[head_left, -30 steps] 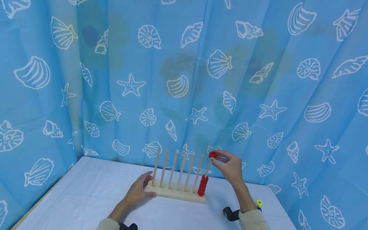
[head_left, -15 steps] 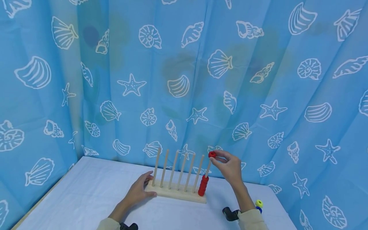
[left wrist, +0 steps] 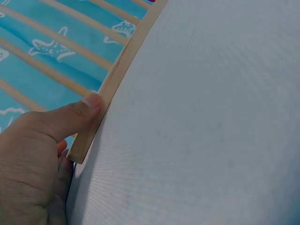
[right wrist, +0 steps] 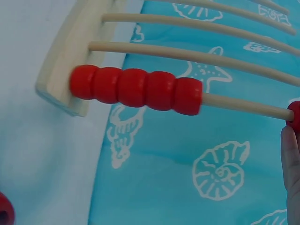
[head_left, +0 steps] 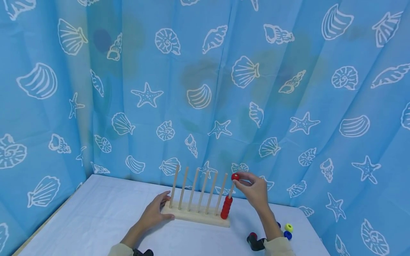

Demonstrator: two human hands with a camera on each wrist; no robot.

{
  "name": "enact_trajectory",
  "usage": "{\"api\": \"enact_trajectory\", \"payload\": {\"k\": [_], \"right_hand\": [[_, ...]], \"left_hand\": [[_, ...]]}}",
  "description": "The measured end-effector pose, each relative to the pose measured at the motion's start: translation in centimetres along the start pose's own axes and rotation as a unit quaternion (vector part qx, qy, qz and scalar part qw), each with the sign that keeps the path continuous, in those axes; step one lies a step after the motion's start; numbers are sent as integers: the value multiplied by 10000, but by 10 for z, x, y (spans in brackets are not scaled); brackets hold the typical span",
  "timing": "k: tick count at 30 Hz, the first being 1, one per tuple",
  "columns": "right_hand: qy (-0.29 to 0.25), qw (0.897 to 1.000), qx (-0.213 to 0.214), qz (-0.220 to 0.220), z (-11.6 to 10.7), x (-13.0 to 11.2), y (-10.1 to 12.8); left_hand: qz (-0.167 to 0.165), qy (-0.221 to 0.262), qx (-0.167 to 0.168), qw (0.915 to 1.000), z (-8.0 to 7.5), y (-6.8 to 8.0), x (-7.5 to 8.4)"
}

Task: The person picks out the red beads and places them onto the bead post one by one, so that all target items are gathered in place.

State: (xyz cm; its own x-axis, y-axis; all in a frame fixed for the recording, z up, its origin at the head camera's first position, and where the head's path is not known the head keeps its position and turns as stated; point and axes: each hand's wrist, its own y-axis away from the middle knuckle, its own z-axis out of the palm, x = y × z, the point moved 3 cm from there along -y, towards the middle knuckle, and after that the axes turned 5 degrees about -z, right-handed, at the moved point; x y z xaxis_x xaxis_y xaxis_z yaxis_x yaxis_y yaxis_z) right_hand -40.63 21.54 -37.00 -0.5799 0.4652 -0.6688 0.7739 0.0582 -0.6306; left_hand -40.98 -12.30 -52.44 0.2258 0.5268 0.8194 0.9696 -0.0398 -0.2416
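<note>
Pinching a red bead (head_left: 235,176) between thumb and fingertips, my right hand (head_left: 253,190) is raised with the wrist bent, the forearm rising from the lower edge of the head view. The bead sits at the tip of the rightmost dowel (head_left: 231,190) of the wooden peg rack (head_left: 195,215); in the right wrist view it (right wrist: 295,116) meets the dowel's end, well apart from the five red beads (right wrist: 137,88) stacked against the rack's base.

My left hand (head_left: 153,212) lies low on the white table (head_left: 96,217), fingers curled round the rack's left end. The left wrist view shows my thumb (left wrist: 70,117) pressed along the base's front edge, the other fingers tucked behind the end.

Near my right sleeve lie loose beads: one yellow-green (head_left: 289,227), one blue (head_left: 287,235), one red (head_left: 253,235). Behind hangs a blue curtain (head_left: 288,106) printed with white shells and starfish. No writing or label shows anywhere.
</note>
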Motion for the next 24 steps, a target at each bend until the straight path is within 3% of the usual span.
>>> {"api": "enact_trajectory", "payload": {"k": [11,24], "right_hand": [[-315,9979,-108,552,9,17,16],[-452,9967,-178,645,18,34,29]], "left_hand": [[43,178,-2,9998,1,-1,-5],[46,123,26,9999,0,1,-2]]}}
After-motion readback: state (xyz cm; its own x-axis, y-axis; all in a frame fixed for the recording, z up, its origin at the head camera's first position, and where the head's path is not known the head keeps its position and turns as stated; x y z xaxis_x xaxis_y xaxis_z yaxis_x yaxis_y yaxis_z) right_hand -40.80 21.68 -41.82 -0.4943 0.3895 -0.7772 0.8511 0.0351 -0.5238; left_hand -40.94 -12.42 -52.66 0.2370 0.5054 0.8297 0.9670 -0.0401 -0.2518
